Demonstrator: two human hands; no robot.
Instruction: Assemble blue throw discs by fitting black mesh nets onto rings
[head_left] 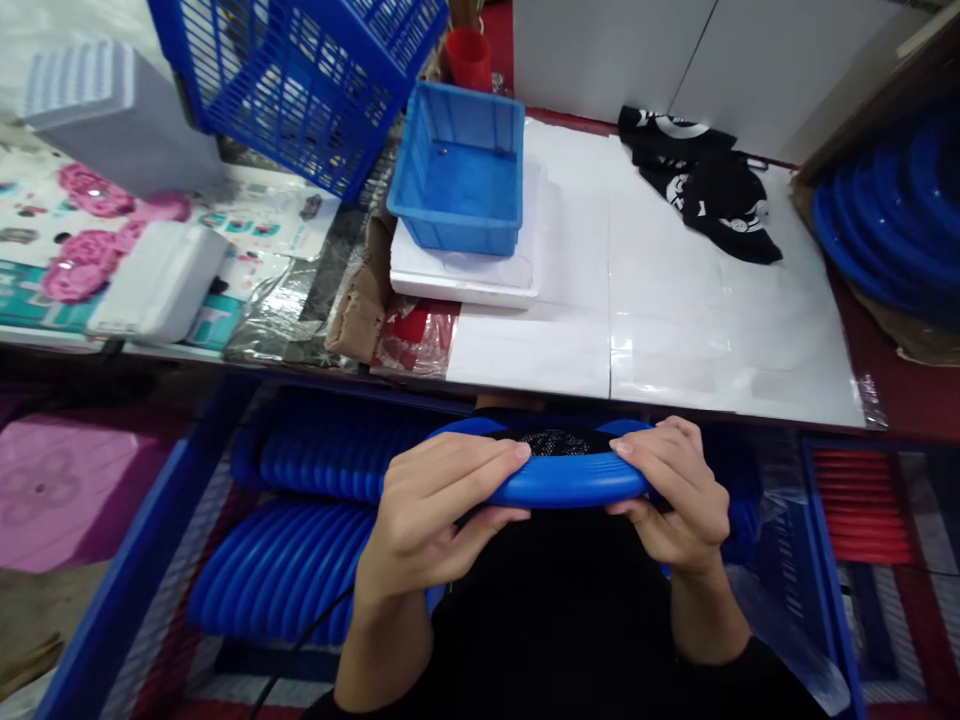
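Observation:
Both hands hold a rounded blue plastic piece (574,480) in front of my body, seen almost edge-on. My left hand (442,495) grips its left end, thumb below and fingers over the top. At the right end, my right hand (671,490) is closed on it in a similar pinch. A black surface with fine white specks (556,442) shows behind the near rim. The underside of the piece is hidden. Below and to the left, stacked blue ribbed plastic pieces (281,570) lie in a blue crate.
A blue bin (469,190) stands on a white foam block (465,285) on the white-covered table (675,330). Behind are a blue basket (300,90) and a black cap (724,195). Blue discs (892,220) fill a box at right. Red pieces (862,505) sit lower right, a pink stool (75,490) left.

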